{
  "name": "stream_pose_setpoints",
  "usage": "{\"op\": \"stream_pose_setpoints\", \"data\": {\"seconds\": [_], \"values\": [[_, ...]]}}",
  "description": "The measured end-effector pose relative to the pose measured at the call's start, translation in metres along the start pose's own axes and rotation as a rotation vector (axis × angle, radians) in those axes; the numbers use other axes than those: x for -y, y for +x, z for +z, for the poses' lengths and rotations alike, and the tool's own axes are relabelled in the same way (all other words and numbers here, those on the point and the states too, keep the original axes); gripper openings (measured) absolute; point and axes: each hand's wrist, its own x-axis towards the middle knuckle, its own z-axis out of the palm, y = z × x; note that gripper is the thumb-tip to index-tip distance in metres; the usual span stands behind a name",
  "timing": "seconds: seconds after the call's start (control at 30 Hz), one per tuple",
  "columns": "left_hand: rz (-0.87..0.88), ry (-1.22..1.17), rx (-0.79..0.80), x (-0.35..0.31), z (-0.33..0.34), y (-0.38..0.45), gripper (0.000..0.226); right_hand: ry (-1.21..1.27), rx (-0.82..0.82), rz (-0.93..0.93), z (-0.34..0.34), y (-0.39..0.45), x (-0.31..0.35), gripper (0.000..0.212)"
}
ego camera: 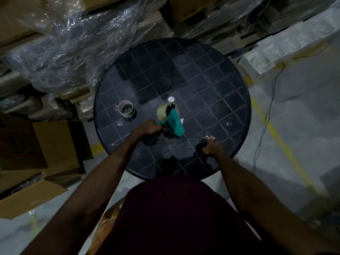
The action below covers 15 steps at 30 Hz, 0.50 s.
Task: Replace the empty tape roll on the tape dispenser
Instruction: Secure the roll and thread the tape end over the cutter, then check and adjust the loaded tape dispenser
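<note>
My left hand grips the handle of a teal tape dispenser held just above the round black table. A pale, full tape roll sits on the dispenser's far end. An empty cardboard tape core lies on the table to the left of the dispenser, apart from it. My right hand is at the table's near right, fingers pinched on what looks like a clear strip of tape stretched from the dispenser; the strip is faint.
Plastic-wrapped stacked goods fill the far left. Open cardboard boxes stand on the floor at left. A yellow floor line and a blue cable run at right. A small white disc lies mid-table.
</note>
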Motion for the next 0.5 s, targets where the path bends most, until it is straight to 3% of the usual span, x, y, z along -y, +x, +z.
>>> {"op": "stream_pose_setpoints", "data": {"seconds": [0.13, 0.2, 0.33, 0.4, 0.5], "values": [[-0.021, -0.421, 0.029, 0.015, 0.007, -0.016, 0.001, 0.012, 0.001, -0.006, 0.007, 0.010, -0.013, 0.080], [-0.092, -0.530, 0.055, 0.025, 0.016, -0.015, 0.006, 0.060, -0.018, -0.032, 0.009, 0.012, -0.014, 0.078], [-0.210, -0.794, 0.038, 0.046, 0.033, -0.004, 0.010, 0.152, -0.222, -0.042, 0.024, 0.015, -0.012, 0.066], [-0.215, -0.870, 0.033, 0.052, 0.040, -0.002, 0.011, 0.209, -0.296, -0.066, 0.029, 0.007, 0.006, 0.051], [-0.229, -0.986, 0.049, 0.056, 0.050, 0.004, 0.013, 0.467, -0.280, -0.156, 0.030, -0.007, 0.048, 0.021]]}}
